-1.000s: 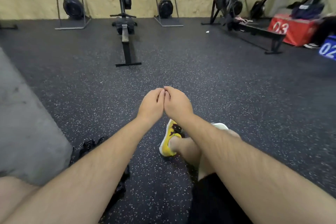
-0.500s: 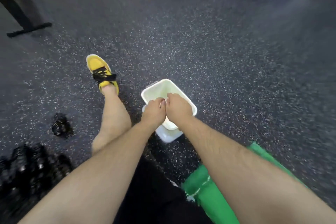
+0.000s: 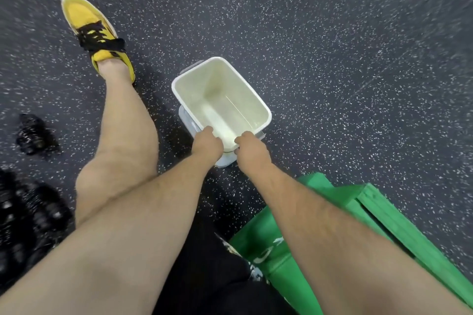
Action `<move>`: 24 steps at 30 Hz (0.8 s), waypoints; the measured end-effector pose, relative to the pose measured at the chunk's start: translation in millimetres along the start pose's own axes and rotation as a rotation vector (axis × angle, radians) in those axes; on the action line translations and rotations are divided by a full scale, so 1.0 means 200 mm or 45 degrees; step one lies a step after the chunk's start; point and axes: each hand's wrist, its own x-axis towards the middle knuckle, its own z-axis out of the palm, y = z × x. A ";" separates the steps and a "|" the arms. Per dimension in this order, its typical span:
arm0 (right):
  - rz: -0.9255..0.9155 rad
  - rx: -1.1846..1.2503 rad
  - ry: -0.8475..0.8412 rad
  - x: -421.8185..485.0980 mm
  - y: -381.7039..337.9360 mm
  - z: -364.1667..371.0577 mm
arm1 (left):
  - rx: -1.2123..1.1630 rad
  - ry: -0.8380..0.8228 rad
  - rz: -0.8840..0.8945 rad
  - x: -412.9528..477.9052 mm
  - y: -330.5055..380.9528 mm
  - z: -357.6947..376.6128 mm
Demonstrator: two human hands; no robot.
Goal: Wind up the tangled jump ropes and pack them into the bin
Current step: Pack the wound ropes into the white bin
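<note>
Head view is showing a person sitting on the speckled floor (image 3: 332,59), with the white bin (image 3: 268,115) standing open between an outstretched leg and a green box (image 3: 384,215) at the near right. The left grip (image 3: 207,144) and the right grip (image 3: 249,151) are both curling over the bin's near rim and grasping it, a little apart from each other. They are probably steadying it or drawing it closer so the ropes can go in within easy reach. The bin is holding nothing yet, and it is sitting on a pale grey piece, possibly its lid. The jump ropes (image 3: 25,225) are lying as a blurred black heap at the near left, well apart from the bin, with a smaller black bundle (image 3: 32,134) farther out. Half a second earlier the two grips were pressing knuckle to knuckle at the rim; now they are spreading along it.
</note>
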 end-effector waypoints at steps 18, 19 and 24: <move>-0.482 -0.270 0.675 -0.37 -0.80 -0.68 | -0.147 0.741 0.401 -0.42 0.10 -1.18; -0.513 -0.261 0.648 -0.41 -0.87 -0.67 | -0.144 0.778 0.389 -0.46 0.04 -1.24; -0.667 -0.401 0.425 -0.63 -1.25 -0.45 | -0.102 0.826 0.217 -0.66 -0.47 -1.43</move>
